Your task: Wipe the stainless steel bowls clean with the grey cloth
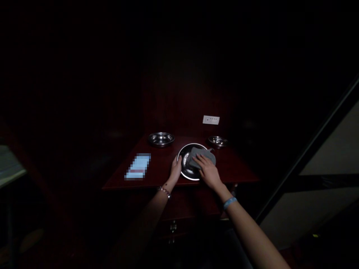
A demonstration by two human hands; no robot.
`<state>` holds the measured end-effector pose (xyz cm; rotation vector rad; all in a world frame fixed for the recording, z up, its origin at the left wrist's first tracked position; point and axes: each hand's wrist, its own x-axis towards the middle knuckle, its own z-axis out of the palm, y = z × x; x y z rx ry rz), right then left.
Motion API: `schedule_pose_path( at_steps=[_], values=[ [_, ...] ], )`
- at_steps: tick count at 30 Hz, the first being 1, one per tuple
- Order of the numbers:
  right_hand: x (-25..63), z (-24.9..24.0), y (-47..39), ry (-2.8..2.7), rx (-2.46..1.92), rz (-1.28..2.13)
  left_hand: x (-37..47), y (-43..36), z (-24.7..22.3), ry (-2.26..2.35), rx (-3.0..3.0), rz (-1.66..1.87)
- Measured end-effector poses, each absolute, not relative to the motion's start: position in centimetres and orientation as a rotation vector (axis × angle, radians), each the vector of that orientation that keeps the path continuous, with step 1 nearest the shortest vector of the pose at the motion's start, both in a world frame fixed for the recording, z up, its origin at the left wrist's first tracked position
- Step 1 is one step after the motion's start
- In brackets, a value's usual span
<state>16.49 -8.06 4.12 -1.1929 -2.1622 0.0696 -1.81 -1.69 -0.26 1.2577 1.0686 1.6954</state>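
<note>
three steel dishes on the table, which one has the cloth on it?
The large steel plate at the front, between both hands; the grey cloth lies on it. The bowl at back left and the small bowl at back right are bare.

Grey cloth [202, 157], silver metal plate [186, 170] & bowls, dark red wood table [157, 172], blue wristband [230, 203].

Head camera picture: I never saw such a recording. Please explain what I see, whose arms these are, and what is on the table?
The camera sits on a person's head and looks down, so both arms are that person's own. The room is dark. The left hand steadies the rim of a large steel plate on a dark red wooden table. The right hand presses a grey cloth onto the plate. Behind stand a steel bowl and a smaller steel bowl. A blurred-out card lies to the left.
</note>
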Motion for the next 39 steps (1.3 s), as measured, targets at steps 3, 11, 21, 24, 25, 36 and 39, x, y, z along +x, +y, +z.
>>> schedule_pose_path(
  at_steps=[3, 11, 21, 24, 25, 36, 39],
  values=[
    [13.6, 2.6, -7.7, -2.38, -1.273, 0.011, -1.8, -1.8, -0.1, 1.057, 1.265, 1.734],
    [12.9, 2.3, -5.6, -2.666, -1.177, -0.25, -1.7, -2.3, 0.6, 1.094, 1.189, 1.74],
    [16.8, 6.0, -3.9, -2.578, -1.668, -0.437, -1.5, -2.5, 0.6, 1.028, 1.226, 1.745],
    [17.3, 5.3, -5.6, -2.543, -1.793, -0.352, -1.5, -3.2, 1.0, 1.041, 1.262, 1.756],
    [17.3, 4.9, -6.4, -2.557, -1.79, -0.313, -1.4, -3.4, 1.1, 1.048, 1.272, 1.766],
    [13.2, 3.2, -10.0, -2.635, -1.397, 0.29, -1.3, -3.2, 1.4, 1.038, 1.284, 1.805],
    [11.8, 3.4, -8.8, -2.611, -1.379, 0.225, -1.4, -3.2, 1.5, 1.06, 1.248, 1.794]
  ],
)
